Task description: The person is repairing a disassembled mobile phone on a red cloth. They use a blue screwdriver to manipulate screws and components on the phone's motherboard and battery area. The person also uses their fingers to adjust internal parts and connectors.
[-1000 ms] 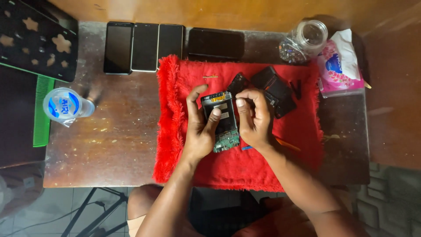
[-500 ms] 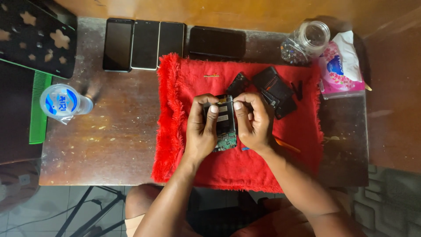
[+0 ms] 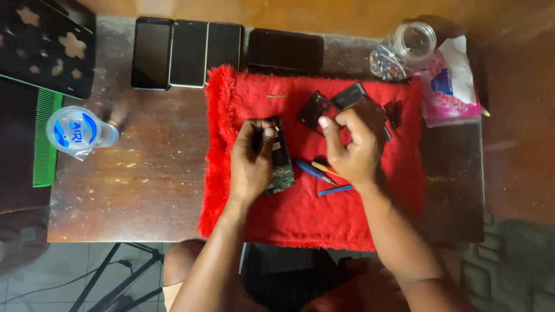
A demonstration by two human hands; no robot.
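An opened phone body (image 3: 281,159) with a green circuit board showing at its near end lies on a fluffy red cloth (image 3: 300,219). My left hand (image 3: 251,162) grips its left side, thumb on top. Off to the right, my right hand (image 3: 350,147) hovers with its fingers curled and thumb and forefinger pinched together; whether something tiny is between them I cannot tell. Under and beside it lie a blue screwdriver (image 3: 312,171), a thin orange tool (image 3: 326,169) and a blue stick (image 3: 334,189). Dark phone parts (image 3: 315,110) rest on the cloth beyond my right hand.
Three phones (image 3: 188,53) and a dark one (image 3: 285,51) lie in a row at the wooden table's far edge. A water cup (image 3: 78,130) and green comb (image 3: 43,138) sit left, a glass jar (image 3: 407,46) and pink tissue pack (image 3: 451,86) right.
My right hand has let go of the phone body and moved right. The left hand alone now holds it, shifted slightly left. The tools under my hands have come into view.
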